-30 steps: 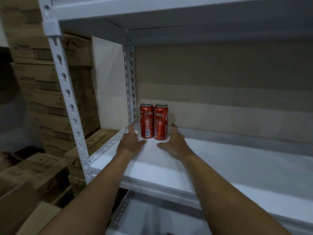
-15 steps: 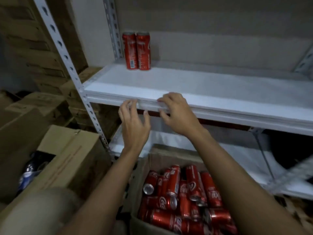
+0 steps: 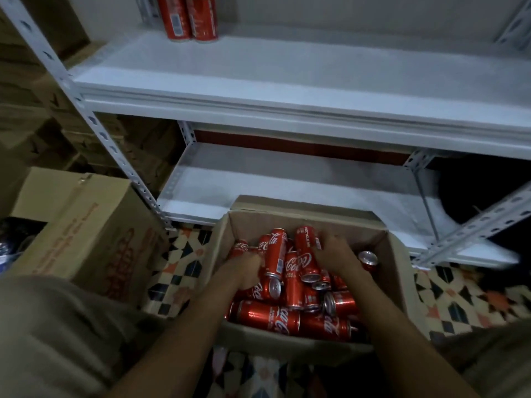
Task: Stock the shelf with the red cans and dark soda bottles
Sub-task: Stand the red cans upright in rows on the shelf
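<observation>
An open cardboard box [image 3: 398, 271] on the floor holds several red cans [image 3: 270, 315] lying jumbled. Both my hands are down inside it. My left hand [image 3: 244, 271] lies on the cans at the left, its fingers curled downward and hidden among them. My right hand [image 3: 336, 257] wraps around an upright-leaning red can [image 3: 305, 243] near the box's back. Two red cans [image 3: 186, 17] stand side by side at the back left of the white shelf [image 3: 287, 81].
A lower white shelf [image 3: 287, 179] sits behind the box. A second cardboard box [image 3: 86, 225] at the left holds dark bottles [image 3: 11, 242], barely visible. The perforated upright post [image 3: 94, 122] runs diagonally at left. Patterned tiles [image 3: 184, 259] cover the floor.
My hands left the two cans on the shelf, passed its front edge, and dropped into the box of cans. My view tilted down with them.
</observation>
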